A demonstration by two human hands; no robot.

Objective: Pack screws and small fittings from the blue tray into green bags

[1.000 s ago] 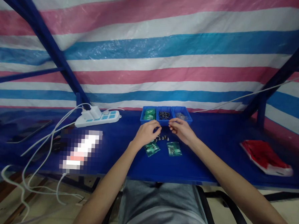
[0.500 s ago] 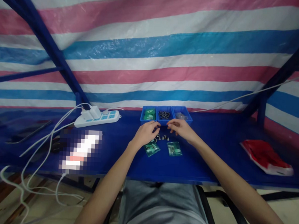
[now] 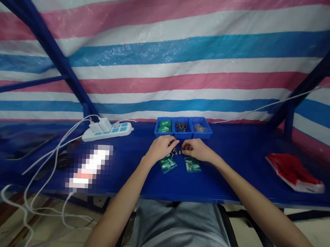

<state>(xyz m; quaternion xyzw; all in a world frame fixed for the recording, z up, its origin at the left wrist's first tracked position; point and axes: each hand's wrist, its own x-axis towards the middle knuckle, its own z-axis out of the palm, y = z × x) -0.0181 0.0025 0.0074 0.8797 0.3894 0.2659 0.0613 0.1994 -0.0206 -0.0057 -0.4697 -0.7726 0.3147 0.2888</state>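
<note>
My left hand [image 3: 160, 147] hovers over the left side of a small group of metal pieces [image 3: 175, 151], which look like short screws. Its fingers are curled and closed, and whatever is in them is hidden. From the other side, my right hand [image 3: 199, 149] reaches down with fingertips pinched at the right end of those pieces. A green-printed clear packet [image 3: 167, 164] lies below my left hand. Under my right hand lies a second packet [image 3: 192, 165], with long metal screws showing inside.
Behind my hands stand three joined blue bins: one with green packets [image 3: 165, 126], one with dark small fasteners [image 3: 181, 127], one with clear contents [image 3: 200, 128]. A white power strip [image 3: 109, 131] with cables lies left. A red-and-white bag [image 3: 293, 172] lies right.
My right hand has come down and slightly toward me, from above the table onto the small metal pieces. My left hand has barely shifted.
</note>
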